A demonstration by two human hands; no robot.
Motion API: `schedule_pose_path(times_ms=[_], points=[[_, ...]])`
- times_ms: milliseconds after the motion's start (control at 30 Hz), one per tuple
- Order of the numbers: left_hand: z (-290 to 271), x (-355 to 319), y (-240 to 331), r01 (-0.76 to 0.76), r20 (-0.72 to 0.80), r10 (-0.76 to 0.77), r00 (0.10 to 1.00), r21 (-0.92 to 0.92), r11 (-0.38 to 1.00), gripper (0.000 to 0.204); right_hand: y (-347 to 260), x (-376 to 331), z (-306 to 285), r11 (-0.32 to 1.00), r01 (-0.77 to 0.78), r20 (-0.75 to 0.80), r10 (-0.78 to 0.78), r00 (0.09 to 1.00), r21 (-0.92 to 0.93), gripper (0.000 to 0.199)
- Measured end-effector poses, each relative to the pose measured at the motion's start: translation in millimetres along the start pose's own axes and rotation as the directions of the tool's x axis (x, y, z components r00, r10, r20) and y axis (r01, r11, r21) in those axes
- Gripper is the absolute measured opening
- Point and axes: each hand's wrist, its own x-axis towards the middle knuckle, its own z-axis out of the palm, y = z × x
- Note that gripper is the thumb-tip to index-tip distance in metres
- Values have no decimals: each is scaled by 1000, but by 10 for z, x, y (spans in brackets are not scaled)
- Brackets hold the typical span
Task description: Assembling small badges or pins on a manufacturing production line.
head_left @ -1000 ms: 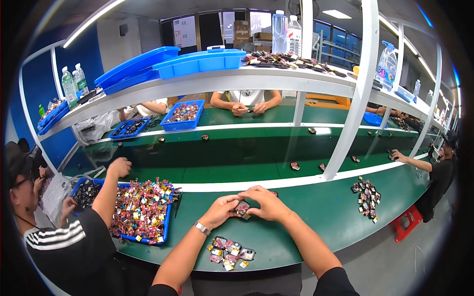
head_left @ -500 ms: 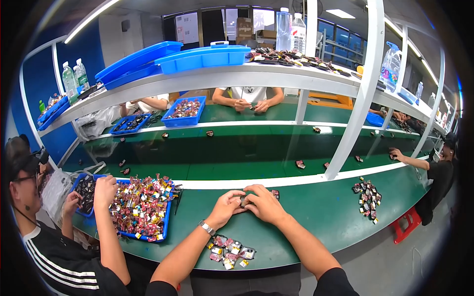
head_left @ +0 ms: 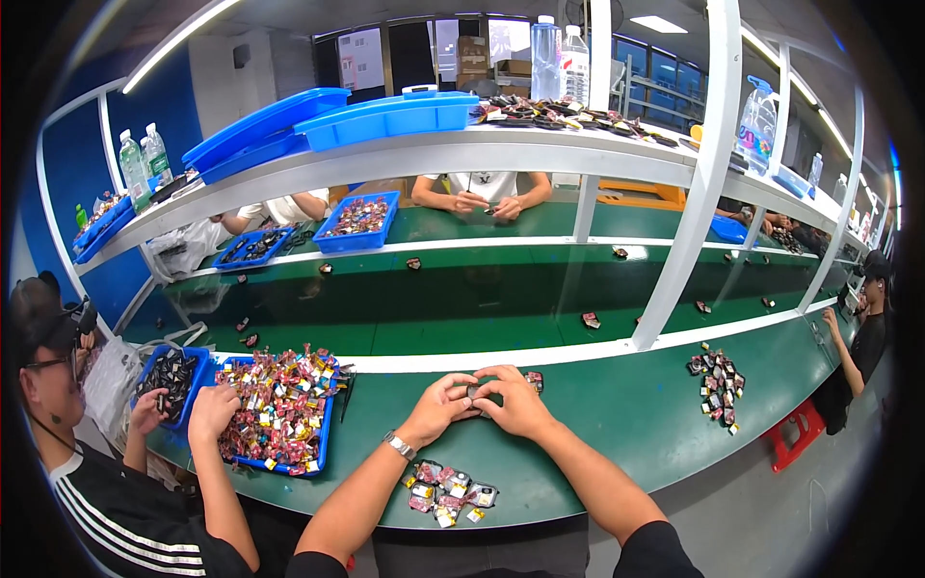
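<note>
Over the green counter (head_left: 617, 433), just my side of the white stripe, I have both hands drawn together on one small dark piece (head_left: 472, 392). My left hand (head_left: 438, 407) comes in from the lower left with a watch (head_left: 398, 445) on the wrist, my right hand (head_left: 520, 403) from the lower right, and the piece sits between their fingertips, raised a little off the counter. Both sets of fingers are curled in and pinching it; neither hand is free. The piece lies dead centre between the two, so neither hand is nearer, and it is too small for me to tell its long axis. Near my left wrist, towards my body, a small pile of wrapped pieces (head_left: 445, 486) lies on the counter, apart from both hands. One more dark piece (head_left: 535, 380) lies just beyond my right knuckles. Off to my left a blue tray (head_left: 323, 438) heaped with bright wrapped bits has a co-worker's hand (head_left: 212, 409) resting in it. To my right, well apart, lies another scatter of dark pieces (head_left: 718, 385).
</note>
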Motion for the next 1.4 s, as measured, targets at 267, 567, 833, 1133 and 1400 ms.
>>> schedule_pose_path(times_ms=[267,567,833,1133,1400], points=[[-19,13,-2,21,17,-19,1000,-102,995,30,47,-44,47,999,-8,-72,12,997,53,11],[-68,21,-41,15,-2,-16,1000,-104,994,28,24,-62,160,997,-5,-158,17,987,81,12],[-41,17,-32,1,-26,-4,1000,-118,993,26,25,-75,213,991,-42,-177,64,982,129,15],[-14,40,-41,-86,-5,87,996,-179,980,25,2,-17,225,996,3,-250,19,968,89,19],[-17,8,-46,-111,12,117,993,-215,970,28,-103,-29,129,997,47,-257,-29,966,65,18]])
